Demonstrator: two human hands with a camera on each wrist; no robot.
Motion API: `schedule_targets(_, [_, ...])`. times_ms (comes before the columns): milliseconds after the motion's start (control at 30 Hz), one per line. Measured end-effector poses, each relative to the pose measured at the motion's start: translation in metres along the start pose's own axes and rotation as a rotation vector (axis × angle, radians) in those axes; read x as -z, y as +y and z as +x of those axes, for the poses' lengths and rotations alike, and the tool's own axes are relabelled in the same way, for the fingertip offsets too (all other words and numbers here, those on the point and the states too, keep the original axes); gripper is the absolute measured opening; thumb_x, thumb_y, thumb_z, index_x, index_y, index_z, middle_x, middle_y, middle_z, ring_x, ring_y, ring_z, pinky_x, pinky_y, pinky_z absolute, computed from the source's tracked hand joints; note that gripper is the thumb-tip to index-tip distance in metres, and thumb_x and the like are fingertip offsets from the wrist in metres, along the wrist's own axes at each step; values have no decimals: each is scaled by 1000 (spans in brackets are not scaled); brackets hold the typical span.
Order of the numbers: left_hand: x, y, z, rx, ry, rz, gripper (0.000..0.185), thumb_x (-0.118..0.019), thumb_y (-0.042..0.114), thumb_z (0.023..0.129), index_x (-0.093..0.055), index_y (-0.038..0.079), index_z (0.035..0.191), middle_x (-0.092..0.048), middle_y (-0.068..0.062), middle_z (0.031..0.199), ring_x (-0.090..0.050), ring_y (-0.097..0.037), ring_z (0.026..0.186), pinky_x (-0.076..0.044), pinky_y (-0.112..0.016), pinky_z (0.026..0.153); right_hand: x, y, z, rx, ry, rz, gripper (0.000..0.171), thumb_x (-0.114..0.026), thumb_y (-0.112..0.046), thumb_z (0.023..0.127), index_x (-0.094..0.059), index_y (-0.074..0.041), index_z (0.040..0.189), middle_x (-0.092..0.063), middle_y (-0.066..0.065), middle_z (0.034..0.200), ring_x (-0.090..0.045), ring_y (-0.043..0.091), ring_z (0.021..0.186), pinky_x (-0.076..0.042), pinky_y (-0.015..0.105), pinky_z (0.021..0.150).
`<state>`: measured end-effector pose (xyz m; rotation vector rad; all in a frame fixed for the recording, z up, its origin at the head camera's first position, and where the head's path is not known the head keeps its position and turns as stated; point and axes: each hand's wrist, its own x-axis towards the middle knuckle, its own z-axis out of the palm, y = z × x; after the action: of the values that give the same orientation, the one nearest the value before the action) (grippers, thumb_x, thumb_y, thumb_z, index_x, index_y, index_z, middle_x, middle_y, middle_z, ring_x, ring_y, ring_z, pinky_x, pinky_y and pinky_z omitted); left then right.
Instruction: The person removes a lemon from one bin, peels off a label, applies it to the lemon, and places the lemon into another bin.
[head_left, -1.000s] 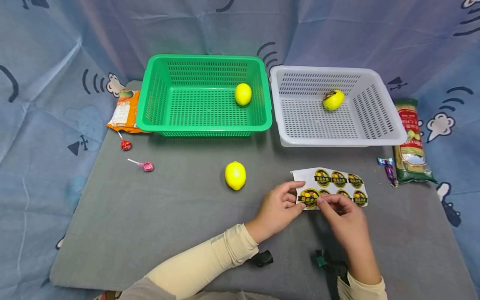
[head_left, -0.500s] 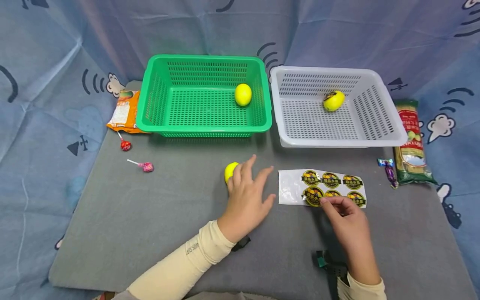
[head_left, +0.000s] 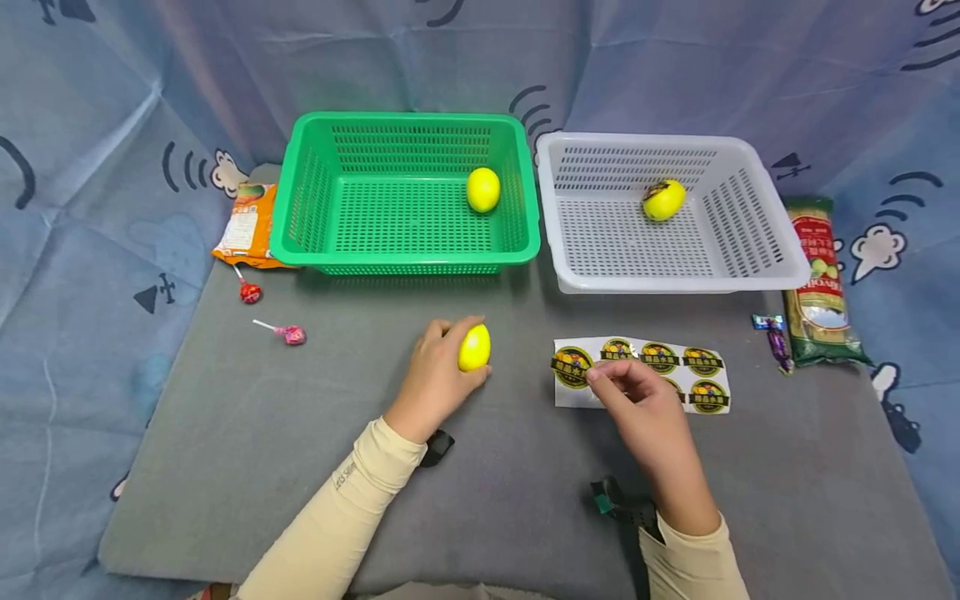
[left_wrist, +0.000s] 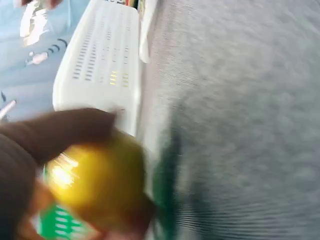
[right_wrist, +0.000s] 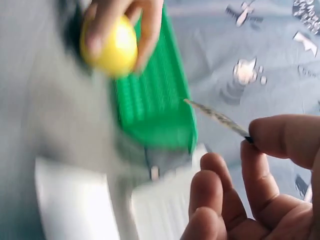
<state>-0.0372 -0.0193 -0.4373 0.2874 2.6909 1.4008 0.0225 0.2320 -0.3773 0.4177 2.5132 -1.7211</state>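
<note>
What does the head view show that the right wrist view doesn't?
Only the head view shows the sticker sheet, the white basket with its stickered lemon, the lemon in the green basket, two lollipops and the snack packets. Only the right wrist view shows a peeled sticker edge-on, pinched by the right hand. Both show the left hand gripping a lemon and the green basket.

Little can be read here. The green packet [head_left: 817, 283] at the right carries a red label with pale lettering too small to make out. The round stickers on the sheet [head_left: 641, 377] bear a dark band of yellow characters (not legible). The sleeve [head_left: 347, 477] shows small unreadable print.
</note>
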Motion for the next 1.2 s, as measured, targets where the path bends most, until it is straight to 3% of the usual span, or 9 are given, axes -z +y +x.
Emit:
schedule_targets(100, [-1,0,1,-48,-61,-309,72,-91,6,83,-61,17,148,-55,-14,134,-62,-32,109,-59,-42,90,-13,-14,3,-4,-91,105,12,-71,-11,102,-70,1,102,-69,-5,100,-66,14,93,-52,25,82])
schedule_targets(200, [0,3,1,-71,-181,-630,77,-88,-3,84,-55,13,152,-53,-12,141,-63,-30,108,-63,-39,85,-23,-26,4,-19,-149,161,12,-69,-12,104,-69,1,103,-68,1,102,-66,22,95,-54,30,85])
schedule_targets(300, [2,6,-1,-89,-248,-781,82,-86,-11,82,-50,7,154,-52,-11,146,-62,-29,112,-62,-36,88,-30,-34,4,-26,-165,168,15,-70,-14,104,-70,1,104,-67,2,105,-65,24,95,-54,32,87])
schedule_targets(400, [5,6,-3,-116,-251,-856,80,-85,-11,83,-49,3,153,-52,-13,148,-61,-29,116,-61,-34,89,-34,-37,4,-31,-170,160,16,-71,-14,103,-69,2,104,-67,2,106,-62,23,94,-53,32,85])
schedule_targets(633, [2,7,-4,-173,-249,-974,57,-72,6,101,-48,-6,151,-53,-20,145,-58,-29,120,-59,-33,93,-39,-38,5,-48,-166,112,15,-73,-17,102,-70,-2,101,-66,4,103,-59,24,92,-51,35,83])
schedule_targets(867, [-2,9,-8,-215,-150,-1081,54,-72,1,98,-49,-16,143,-61,-15,136,-61,-22,116,-61,-29,87,-40,-35,8,22,-152,33,20,-77,-19,99,-73,1,99,-69,7,105,-57,22,86,-48,29,72])
schedule_targets(1200, [0,9,-9,-248,-154,-1136,61,-77,12,98,-48,-19,141,-65,-6,134,-61,-22,120,-56,-29,96,-42,-36,9,116,-160,-41,16,-79,-16,97,-74,-1,93,-70,8,106,-55,22,75,-46,27,62])
